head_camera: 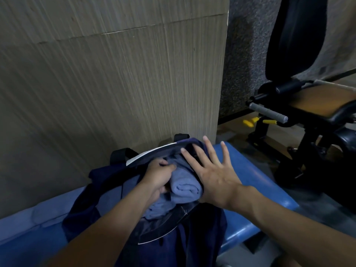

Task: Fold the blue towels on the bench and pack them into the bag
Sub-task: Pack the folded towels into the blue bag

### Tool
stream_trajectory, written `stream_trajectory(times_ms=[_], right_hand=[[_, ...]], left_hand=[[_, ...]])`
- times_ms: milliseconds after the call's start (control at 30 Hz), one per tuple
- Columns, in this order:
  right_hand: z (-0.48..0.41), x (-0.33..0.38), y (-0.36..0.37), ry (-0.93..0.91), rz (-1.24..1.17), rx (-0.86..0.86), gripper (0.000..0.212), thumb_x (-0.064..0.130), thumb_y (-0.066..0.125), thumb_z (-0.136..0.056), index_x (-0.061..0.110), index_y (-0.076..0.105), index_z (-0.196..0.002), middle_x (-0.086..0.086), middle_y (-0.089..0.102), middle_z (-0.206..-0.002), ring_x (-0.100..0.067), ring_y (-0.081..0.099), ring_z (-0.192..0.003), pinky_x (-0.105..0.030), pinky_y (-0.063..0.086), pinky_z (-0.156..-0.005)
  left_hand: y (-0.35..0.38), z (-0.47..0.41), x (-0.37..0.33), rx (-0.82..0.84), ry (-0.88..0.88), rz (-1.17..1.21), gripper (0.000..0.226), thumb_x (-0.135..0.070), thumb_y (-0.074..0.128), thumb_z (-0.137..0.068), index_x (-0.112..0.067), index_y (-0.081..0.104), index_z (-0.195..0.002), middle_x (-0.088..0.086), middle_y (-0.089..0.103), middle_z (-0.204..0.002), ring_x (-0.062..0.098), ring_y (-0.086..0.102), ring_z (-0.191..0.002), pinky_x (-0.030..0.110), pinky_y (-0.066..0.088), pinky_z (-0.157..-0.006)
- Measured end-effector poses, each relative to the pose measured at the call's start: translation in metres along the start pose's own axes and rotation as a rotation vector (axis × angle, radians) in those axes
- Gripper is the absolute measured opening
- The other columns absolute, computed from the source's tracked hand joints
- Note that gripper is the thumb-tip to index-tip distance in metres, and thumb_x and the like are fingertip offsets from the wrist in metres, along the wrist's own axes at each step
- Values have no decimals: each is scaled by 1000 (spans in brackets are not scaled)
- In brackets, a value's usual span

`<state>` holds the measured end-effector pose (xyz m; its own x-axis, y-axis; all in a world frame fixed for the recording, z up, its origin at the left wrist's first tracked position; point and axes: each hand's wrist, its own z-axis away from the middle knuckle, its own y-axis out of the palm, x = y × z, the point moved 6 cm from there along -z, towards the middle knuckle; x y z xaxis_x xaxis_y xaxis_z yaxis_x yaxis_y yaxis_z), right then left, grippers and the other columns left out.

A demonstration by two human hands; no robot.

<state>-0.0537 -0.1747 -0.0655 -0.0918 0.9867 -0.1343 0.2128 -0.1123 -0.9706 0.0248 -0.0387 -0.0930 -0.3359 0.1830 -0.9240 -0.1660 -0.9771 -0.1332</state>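
Note:
A dark navy bag (194,237) stands open on the blue padded bench (256,174). Inside its mouth lies a folded light-blue towel (185,186), rolled edge facing me, with more blue towel (157,209) beneath it. My left hand (159,175) reaches into the bag and grips the towel's left side, fingers curled over it. Over the bag's right rim my right hand (211,170) is spread flat with straight fingers and holds nothing; whether it touches the rim I cannot tell. Black strap handles (120,154) stick up behind the bag.
A ribbed beige wall panel (115,83) rises right behind the bench. To the right stands a black gym machine (308,112) with a grey-gripped handle (268,112), yellow knobs (250,122) and a brown pad. Floor shows between bench and machine.

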Motion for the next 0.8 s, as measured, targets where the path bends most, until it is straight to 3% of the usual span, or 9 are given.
stream_trajectory(times_ms=[100,200,267,333,467,600,700,800], right_hand=[[-3,-1,-4,-2,1,3,128,71,61,-71,31,-38,-140,-6,-17,-161,-34,-40,-137,-68,-13,-108],[-4,0,-6,0,25,12,129,72,62,-70,31,-36,-142,-7,-18,-160,-35,-40,-136,-69,-12,-108],[-5,-1,-5,8,22,27,129,72,63,-70,31,-36,-142,-6,-20,-160,-35,-41,-136,-69,-11,-108],[-5,-1,-6,10,20,34,130,71,63,-70,31,-37,-142,-6,-20,-160,-34,-41,-136,-69,-11,-108],[-6,-2,-8,12,12,34,129,71,63,-70,32,-37,-142,-5,-20,-160,-34,-40,-137,-68,-12,-108],[-7,-3,-10,18,11,30,130,70,64,-69,33,-37,-141,-4,-18,-160,-34,-38,-138,-69,-11,-108],[-7,-3,-11,15,10,20,130,70,64,-69,33,-38,-140,-4,-17,-161,-35,-37,-139,-68,-10,-109],[-7,-3,-12,11,17,14,130,70,64,-69,33,-39,-140,-4,-17,-161,-35,-36,-139,-69,-10,-109]], left_hand=[[-1,-12,-7,-69,90,-31,10,-10,59,-94,-17,52,-96,10,66,-92,21,64,-79,33,54,-63],[-2,-14,-4,-111,293,-305,15,-6,60,-90,-17,55,-98,-1,62,-88,18,58,-78,28,48,-75],[1,-14,1,-116,361,-463,18,-10,61,-89,-24,52,-97,-9,59,-83,19,57,-76,33,50,-78],[4,-12,-1,-112,376,-553,15,-19,61,-91,-27,51,-98,-8,61,-84,21,60,-79,36,51,-79],[15,-12,-1,1,377,-684,17,-23,60,-94,-28,47,-105,-8,58,-92,15,56,-86,26,40,-74],[11,-19,5,71,355,-624,20,-16,60,-93,-23,52,-110,-7,60,-95,16,59,-94,23,41,-79],[5,-25,10,125,356,-711,32,-24,56,-97,-21,54,-129,-1,64,-118,22,58,-118,28,44,-98],[7,-23,15,184,424,-991,48,-36,45,-102,-17,42,-147,11,48,-145,27,44,-135,32,35,-111]])
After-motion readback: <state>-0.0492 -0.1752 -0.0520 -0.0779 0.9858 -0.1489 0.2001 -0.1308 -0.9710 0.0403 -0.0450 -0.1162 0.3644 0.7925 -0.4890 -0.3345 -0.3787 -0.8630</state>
